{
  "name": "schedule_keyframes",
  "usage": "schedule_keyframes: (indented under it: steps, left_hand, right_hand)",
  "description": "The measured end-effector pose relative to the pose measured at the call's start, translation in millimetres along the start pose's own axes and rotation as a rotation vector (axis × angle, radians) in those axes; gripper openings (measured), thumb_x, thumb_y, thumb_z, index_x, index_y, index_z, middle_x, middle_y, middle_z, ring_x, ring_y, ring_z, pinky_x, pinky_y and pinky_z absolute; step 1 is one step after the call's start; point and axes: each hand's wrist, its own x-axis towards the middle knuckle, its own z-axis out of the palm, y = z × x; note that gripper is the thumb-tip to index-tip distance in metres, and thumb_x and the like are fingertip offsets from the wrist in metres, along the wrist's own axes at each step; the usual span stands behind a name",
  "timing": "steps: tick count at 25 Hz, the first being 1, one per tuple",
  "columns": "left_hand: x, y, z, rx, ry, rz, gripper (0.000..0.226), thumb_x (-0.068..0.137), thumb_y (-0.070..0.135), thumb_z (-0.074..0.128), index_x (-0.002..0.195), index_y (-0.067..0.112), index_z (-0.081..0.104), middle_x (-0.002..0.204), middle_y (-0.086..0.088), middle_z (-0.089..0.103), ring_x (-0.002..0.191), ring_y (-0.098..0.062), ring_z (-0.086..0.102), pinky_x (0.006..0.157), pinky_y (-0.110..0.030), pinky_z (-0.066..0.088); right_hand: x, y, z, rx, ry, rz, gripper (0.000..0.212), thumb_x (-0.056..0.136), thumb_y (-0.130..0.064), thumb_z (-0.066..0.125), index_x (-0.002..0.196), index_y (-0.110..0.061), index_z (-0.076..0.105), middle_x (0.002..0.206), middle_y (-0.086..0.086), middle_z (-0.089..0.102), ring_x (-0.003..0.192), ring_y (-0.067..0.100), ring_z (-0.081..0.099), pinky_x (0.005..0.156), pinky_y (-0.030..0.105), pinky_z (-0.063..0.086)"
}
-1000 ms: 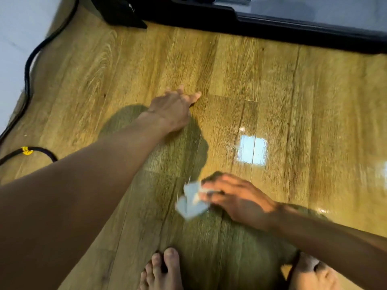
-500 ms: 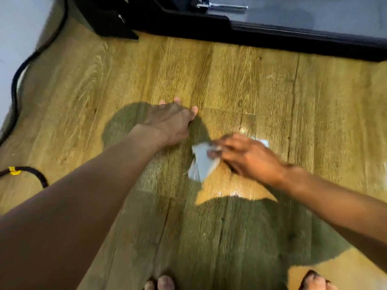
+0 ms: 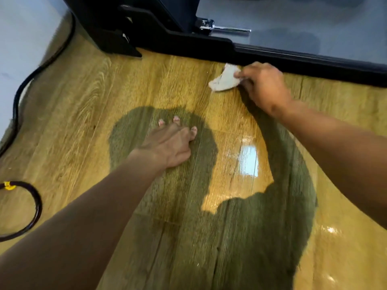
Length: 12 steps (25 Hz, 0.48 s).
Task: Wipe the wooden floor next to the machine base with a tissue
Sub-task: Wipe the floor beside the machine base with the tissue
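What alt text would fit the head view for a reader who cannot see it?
A right hand holds a crumpled white tissue on the wooden floor beside the black machine base. The left hand rests on the floor.

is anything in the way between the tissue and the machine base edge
Nothing visible. The right hand pinches the tissue on the wooden floor right beside the machine base, with only bare boards between them. The left hand rests flat nearer the person, and the black cable lies far left.
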Motion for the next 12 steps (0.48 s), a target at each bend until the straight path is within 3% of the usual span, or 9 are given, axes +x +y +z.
schedule_keyframes:
  steps: [3, 7, 8, 10, 12]
  left_hand:
    - [-0.6, 0.3, 2.6, 0.009, -0.013, -0.009, 0.060, 0.092, 0.015, 0.039, 0.148, 0.032, 0.023, 0.153, -0.027, 0.014, 0.131, -0.050, 0.032, 0.109, -0.053, 0.026]
    - [-2.2, 5.5, 2.7, -0.003, -0.037, -0.039, 0.061, 0.093, 0.014, 0.037, 0.149, 0.030, 0.018, 0.153, -0.027, 0.002, 0.133, -0.058, 0.016, 0.099, -0.061, 0.038]
    - [-2.2, 7.0, 1.7, -0.016, -0.054, -0.044, 0.062, 0.093, 0.013, 0.038, 0.149, 0.030, 0.018, 0.153, -0.026, 0.000, 0.134, -0.057, 0.014, 0.100, -0.061, 0.038]
    - [-0.7, 9.1, 0.6, -0.025, -0.075, -0.053, 0.064, 0.093, 0.011, 0.040, 0.149, 0.032, 0.017, 0.154, -0.024, -0.001, 0.135, -0.056, 0.012, 0.104, -0.058, 0.034]
    - [-1.3, 6.7, 0.5, -0.027, -0.085, -0.071, 0.065, 0.093, 0.012, 0.039, 0.149, 0.033, 0.017, 0.155, -0.022, -0.001, 0.136, -0.054, 0.010, 0.106, -0.058, 0.031]
  right_hand:
    - [-16.1, -6.6, 11.6, 0.017, 0.040, 0.129, 0.028, 0.095, -0.012, 0.053, 0.121, -0.017, 0.062, 0.128, 0.006, 0.059, 0.113, 0.025, 0.053, 0.099, 0.039, 0.043]
    - [-66.3, -7.7, -3.0, 0.012, -0.160, -0.199, 0.029, 0.093, -0.012, 0.055, 0.121, -0.018, 0.063, 0.129, 0.008, 0.059, 0.107, 0.027, 0.057, 0.090, 0.039, 0.049]
    - [-47.3, 3.3, -8.3, -0.037, -0.153, -0.173, 0.029, 0.094, -0.013, 0.055, 0.122, -0.018, 0.062, 0.129, 0.008, 0.059, 0.107, 0.027, 0.057, 0.092, 0.038, 0.047]
    - [-9.9, 23.8, -14.9, -0.043, -0.012, 0.054, 0.028, 0.095, -0.013, 0.053, 0.122, -0.016, 0.062, 0.129, 0.008, 0.060, 0.111, 0.028, 0.055, 0.097, 0.035, 0.041]
    - [-20.3, 7.4, -2.8, -0.018, 0.043, 0.181, 0.028, 0.096, -0.012, 0.052, 0.122, -0.015, 0.062, 0.127, 0.009, 0.060, 0.111, 0.028, 0.053, 0.095, 0.036, 0.040]
